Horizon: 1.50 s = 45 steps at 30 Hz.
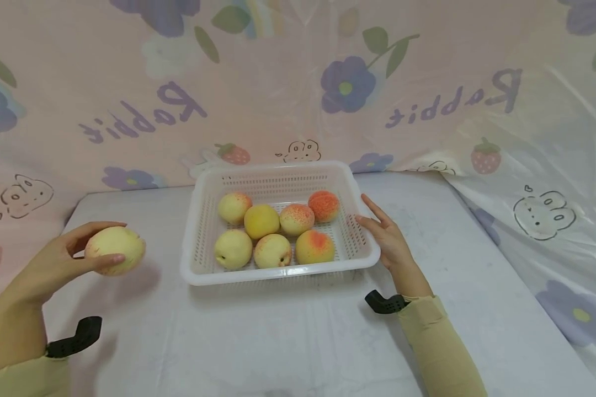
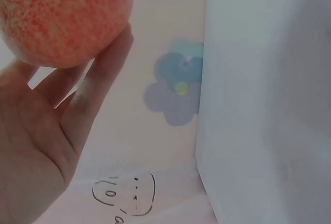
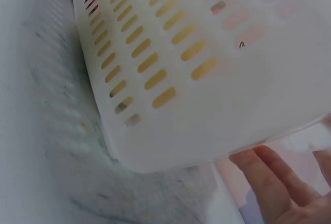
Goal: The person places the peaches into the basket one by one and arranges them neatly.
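My left hand (image 1: 54,269) grips a pale yellow peach (image 1: 116,247) above the left part of the table, thumb on the near side and fingers behind. In the left wrist view the same peach (image 2: 67,17) shows a red, speckled side. At the centre sits a white perforated plastic basket (image 1: 278,272) holding several yellow and red peaches (image 1: 273,251). My right hand (image 1: 393,247) is at the basket's right side, its fingers fairly straight. Seen from the right wrist, fingertips (image 3: 248,159) touch the basket's outer wall (image 3: 222,115); the thumb's contact is unclear.
A white cloth covers the table (image 1: 278,336). Behind it hangs a pink curtain (image 1: 268,99) with flowers, rabbits and lettering, and the curtain continues down the right side (image 1: 551,182). Dark wrist mounts (image 1: 74,339) stick out near both sleeves.
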{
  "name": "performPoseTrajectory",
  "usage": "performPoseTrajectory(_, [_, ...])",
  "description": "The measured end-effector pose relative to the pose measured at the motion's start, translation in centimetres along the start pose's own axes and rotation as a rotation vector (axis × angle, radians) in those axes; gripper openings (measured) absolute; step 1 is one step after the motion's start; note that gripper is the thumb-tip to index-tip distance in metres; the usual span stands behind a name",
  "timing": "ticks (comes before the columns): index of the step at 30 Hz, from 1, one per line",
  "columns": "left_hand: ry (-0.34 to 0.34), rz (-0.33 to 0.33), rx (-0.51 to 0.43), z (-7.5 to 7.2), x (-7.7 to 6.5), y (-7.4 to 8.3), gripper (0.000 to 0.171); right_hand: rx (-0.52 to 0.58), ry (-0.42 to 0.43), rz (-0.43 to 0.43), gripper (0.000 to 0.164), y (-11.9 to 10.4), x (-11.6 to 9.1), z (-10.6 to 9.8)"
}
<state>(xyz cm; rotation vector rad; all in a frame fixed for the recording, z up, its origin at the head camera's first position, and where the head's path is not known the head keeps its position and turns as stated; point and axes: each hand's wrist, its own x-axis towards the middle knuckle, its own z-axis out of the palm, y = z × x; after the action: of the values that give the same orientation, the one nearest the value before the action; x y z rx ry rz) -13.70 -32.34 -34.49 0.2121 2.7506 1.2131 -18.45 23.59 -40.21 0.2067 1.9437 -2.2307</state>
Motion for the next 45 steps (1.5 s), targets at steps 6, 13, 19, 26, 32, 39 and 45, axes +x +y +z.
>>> performPoseTrajectory(6, [-0.003,-0.015,-0.001,0.2,0.8,1.4,0.059,-0.009,0.011,-0.003,0.064,-0.1,-0.1,0.1])
performPoseTrajectory(13, [-0.014,-0.003,0.031,0.6,1.9,3.3,0.057,-0.014,0.006,-0.002,0.063,-0.1,0.0,0.0])
performPoseTrajectory(19, [-0.018,0.056,-0.002,0.9,2.6,4.8,0.057,-0.002,-0.008,0.0,0.064,0.0,-0.1,0.0])
performPoseTrajectory(26, [-0.01,0.052,0.011,1.1,3.4,6.6,0.058,0.004,-0.008,0.003,0.064,-0.2,-0.1,0.0])
performPoseTrajectory(32, [-0.014,0.049,0.045,1.1,4.1,8.2,0.057,-0.006,-0.002,0.006,0.064,-0.2,0.0,0.0])
performPoseTrajectory(39, [-0.049,0.031,0.07,1.3,5.0,10.3,0.056,0.003,-0.006,0.005,0.064,-0.1,0.0,-0.1])
performPoseTrajectory(45, [-0.071,0.067,0.052,1.7,5.8,11.9,0.055,0.013,-0.009,0.0,0.064,-0.1,0.0,0.0])
